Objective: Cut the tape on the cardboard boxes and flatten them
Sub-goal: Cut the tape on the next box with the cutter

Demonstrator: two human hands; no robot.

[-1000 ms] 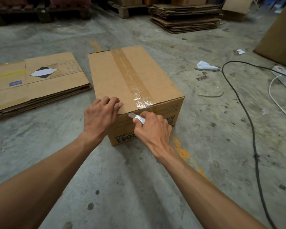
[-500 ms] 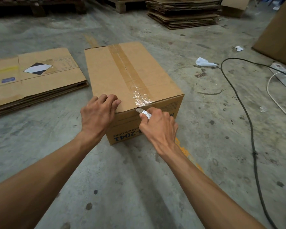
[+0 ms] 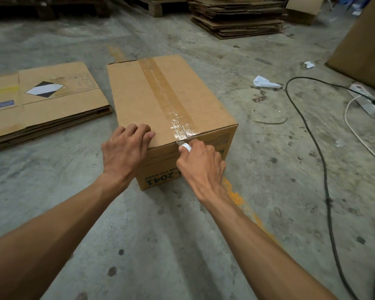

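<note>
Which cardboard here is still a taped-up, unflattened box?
The box under both hands, tape strip along its top. The pile on its left and the far stack lie flat.

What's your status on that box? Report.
Left hand braces the box at its near top edge. Right hand grips cutter, blade at the tape end. Tape uncut. Nothing obstructing.
</note>
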